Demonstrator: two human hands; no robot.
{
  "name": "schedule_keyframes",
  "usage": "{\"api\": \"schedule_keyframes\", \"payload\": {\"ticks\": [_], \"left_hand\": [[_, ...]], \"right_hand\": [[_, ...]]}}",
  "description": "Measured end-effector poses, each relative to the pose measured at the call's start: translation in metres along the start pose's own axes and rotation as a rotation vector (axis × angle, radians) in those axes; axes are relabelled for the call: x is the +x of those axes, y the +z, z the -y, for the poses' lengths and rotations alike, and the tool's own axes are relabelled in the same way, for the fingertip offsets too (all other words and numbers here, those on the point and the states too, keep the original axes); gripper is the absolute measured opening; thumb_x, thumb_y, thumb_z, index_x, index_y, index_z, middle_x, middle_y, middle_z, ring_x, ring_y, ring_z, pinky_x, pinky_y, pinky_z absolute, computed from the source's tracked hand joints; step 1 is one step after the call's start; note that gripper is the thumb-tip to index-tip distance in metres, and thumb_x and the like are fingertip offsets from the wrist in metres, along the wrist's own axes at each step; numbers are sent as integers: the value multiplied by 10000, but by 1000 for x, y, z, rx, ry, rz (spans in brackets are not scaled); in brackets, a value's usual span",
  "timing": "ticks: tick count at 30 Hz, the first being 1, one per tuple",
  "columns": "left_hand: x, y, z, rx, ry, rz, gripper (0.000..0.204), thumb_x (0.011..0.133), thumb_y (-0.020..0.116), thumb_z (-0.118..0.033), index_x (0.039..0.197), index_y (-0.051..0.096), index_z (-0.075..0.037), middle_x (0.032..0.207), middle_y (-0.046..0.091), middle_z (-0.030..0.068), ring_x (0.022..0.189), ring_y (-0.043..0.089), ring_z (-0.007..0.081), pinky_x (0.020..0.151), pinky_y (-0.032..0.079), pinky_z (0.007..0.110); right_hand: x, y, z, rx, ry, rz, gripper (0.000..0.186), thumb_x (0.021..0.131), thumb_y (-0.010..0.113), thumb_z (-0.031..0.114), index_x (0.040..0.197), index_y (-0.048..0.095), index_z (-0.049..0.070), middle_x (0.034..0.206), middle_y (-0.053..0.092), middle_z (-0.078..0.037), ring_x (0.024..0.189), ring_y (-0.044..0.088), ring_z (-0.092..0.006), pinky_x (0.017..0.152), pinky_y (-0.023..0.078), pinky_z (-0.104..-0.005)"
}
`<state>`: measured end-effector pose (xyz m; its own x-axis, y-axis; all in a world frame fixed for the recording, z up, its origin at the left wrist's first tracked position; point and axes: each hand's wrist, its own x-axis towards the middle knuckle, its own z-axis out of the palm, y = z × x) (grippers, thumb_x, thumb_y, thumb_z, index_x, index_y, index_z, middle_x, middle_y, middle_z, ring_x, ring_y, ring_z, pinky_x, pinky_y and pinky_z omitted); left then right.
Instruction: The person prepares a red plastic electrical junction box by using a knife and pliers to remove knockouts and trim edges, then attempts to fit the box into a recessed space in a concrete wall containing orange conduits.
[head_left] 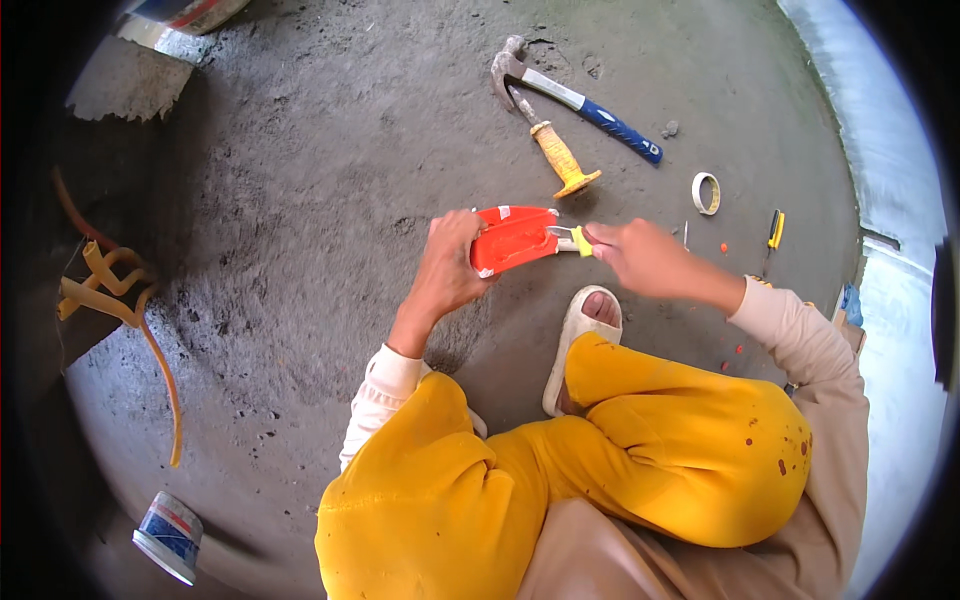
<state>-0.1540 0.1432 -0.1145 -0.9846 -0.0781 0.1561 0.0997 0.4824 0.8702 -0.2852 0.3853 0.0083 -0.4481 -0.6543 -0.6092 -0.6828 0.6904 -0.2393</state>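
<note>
My left hand (447,268) grips an orange plastic box (513,240) by its left end, holding it above the concrete floor. At the box's right edge my right hand (640,255) pinches a small yellow-handled tool (574,240), its metal tip touching the box. My knees in yellow trousers (640,440) fill the lower middle, and one foot in a cream sandal (580,335) rests just below the box.
A claw hammer with a blue handle (580,100) and a chisel with a yellow grip (555,150) lie on the floor beyond the box. A tape roll (706,193) and a small yellow tool (774,230) lie to the right. Orange conduit (130,300) lies left, a can (168,537) lower left.
</note>
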Motion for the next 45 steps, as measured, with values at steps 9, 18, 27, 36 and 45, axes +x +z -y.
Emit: {"api": "schedule_keyframes", "payload": {"ticks": [9, 18, 27, 36, 45], "left_hand": [[-1, -2, -3, 5, 7, 21, 446, 622, 848, -107, 937, 533, -77, 874, 536, 105, 866, 528, 324, 796, 390, 389], [-1, -5, -4, -4, -24, 30, 438, 632, 852, -117, 938, 542, -70, 854, 537, 106, 856, 538, 320, 796, 402, 388], [-26, 22, -21, 159, 49, -54, 392, 600, 849, -104, 876, 573, -72, 830, 548, 90, 833, 557, 300, 791, 407, 407], [-22, 26, -29, 185, 63, -79, 374, 603, 838, -68, 878, 584, -67, 847, 561, 81, 829, 546, 290, 798, 401, 408], [-20, 30, -36, 210, 142, 9, 376, 588, 836, -57, 854, 571, -81, 831, 541, 74, 822, 537, 288, 807, 391, 411]], "right_hand": [[-3, -27, 29, -102, 50, 19, 226, 978, 571, 223, 1163, 631, 109, 774, 689, -169, 734, 674, -412, 606, 510, -520], [-1, -37, 13, -51, -39, -184, 225, 991, 553, 254, 1095, 681, 100, 773, 692, -149, 649, 691, -306, 541, 522, -432], [-11, -36, 4, 1050, 542, 461, 333, 1011, 476, 279, 1100, 637, 2, 652, 555, 0, 464, 529, -93, 388, 423, -270], [-15, -30, 3, 1103, 515, 442, 343, 1018, 464, 258, 1141, 600, -32, 659, 550, 0, 459, 515, -83, 386, 414, -257], [-8, -31, -2, 1442, 663, 601, 296, 1054, 455, 269, 1103, 566, -2, 661, 541, 19, 452, 491, -75, 381, 447, -258]]}}
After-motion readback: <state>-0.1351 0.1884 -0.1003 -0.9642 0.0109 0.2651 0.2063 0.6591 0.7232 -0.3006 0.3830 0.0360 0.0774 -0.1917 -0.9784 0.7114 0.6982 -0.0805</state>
